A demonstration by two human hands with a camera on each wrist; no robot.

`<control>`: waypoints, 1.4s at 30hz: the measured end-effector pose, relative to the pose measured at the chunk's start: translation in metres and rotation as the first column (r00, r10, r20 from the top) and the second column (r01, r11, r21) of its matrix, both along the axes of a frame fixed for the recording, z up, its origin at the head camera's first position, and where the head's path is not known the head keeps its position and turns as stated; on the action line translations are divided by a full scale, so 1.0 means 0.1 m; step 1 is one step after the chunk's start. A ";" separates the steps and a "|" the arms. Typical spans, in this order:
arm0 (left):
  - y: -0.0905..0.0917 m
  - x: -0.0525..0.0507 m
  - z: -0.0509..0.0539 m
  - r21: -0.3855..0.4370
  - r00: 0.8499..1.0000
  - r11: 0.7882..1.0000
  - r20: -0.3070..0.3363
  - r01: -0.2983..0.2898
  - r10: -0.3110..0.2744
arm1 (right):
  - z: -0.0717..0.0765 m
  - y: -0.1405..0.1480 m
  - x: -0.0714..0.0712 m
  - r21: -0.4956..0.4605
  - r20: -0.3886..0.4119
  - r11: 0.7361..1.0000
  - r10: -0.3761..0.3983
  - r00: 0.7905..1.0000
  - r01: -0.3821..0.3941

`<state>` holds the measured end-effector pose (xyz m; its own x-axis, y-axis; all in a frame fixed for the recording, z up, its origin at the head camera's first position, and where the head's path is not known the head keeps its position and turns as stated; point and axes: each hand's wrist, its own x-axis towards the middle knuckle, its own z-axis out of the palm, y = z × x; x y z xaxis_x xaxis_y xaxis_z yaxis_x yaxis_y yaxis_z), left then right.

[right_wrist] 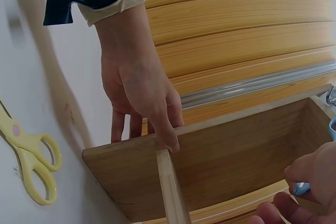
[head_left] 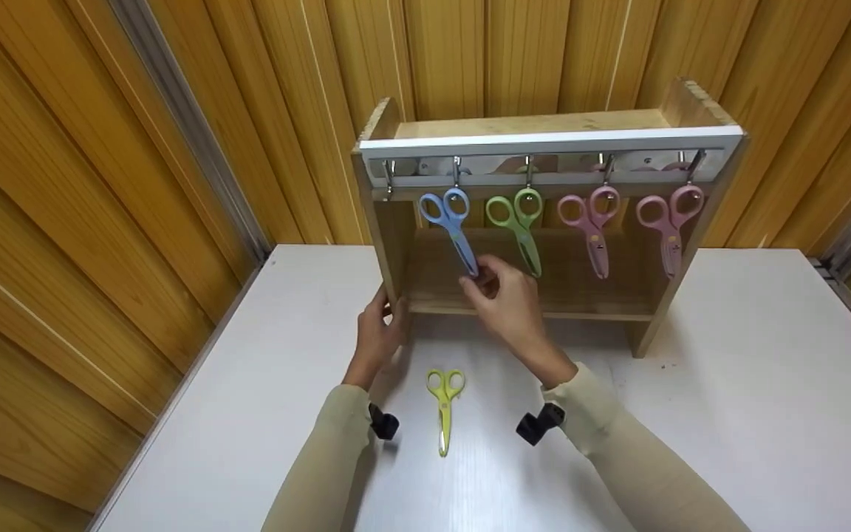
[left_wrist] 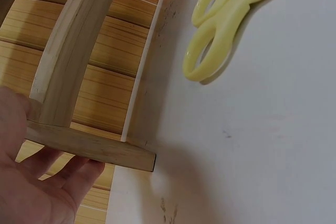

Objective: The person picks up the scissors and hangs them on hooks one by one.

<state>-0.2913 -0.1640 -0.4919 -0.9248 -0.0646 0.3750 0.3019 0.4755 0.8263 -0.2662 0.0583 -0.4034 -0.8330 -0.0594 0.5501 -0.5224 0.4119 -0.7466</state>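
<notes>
My right hand (head_left: 508, 301) pinches the blade tip of the blue scissors (head_left: 449, 218), whose right handle loop is at the second hook from the left. In the right wrist view, the blue tip (right_wrist: 301, 188) shows between thumb and fingers. My left hand (head_left: 380, 334) grips the lower left side panel of the wooden rack (left_wrist: 113, 150), thumb inside and fingers outside. Green scissors (head_left: 520, 225) hang just right of the blue pair, followed by two pink pairs, one (head_left: 592, 229) beside the other (head_left: 669, 229). On the table below lie yellow scissors (head_left: 444, 403), points toward me.
The leftmost hook (head_left: 388, 177) on the metal rail (head_left: 551, 140) bears no scissors. The rack stands toward the back of the white table (head_left: 765, 414). Wood-plank walls (head_left: 448, 59) rise behind and on both sides.
</notes>
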 end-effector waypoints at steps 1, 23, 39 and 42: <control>0.00 0.00 0.00 -0.003 1.000 1.000 0.003 -0.002 0.002 | 0.00 0.00 0.00 0.002 0.011 1.000 0.002 1.000 -0.002; 0.00 -0.02 0.01 0.007 0.997 1.000 0.076 -0.011 0.010 | -0.52 0.00 0.62 0.374 0.275 0.912 0.067 0.959 -0.171; 0.00 -0.02 0.00 0.015 0.997 1.000 0.072 -0.018 0.017 | -0.88 -0.12 0.92 0.577 0.279 0.766 0.143 0.950 -0.285; 0.01 -0.02 0.00 0.011 0.997 1.000 0.075 -0.023 0.022 | -0.93 -0.15 0.95 0.599 0.261 0.752 0.141 0.955 -0.275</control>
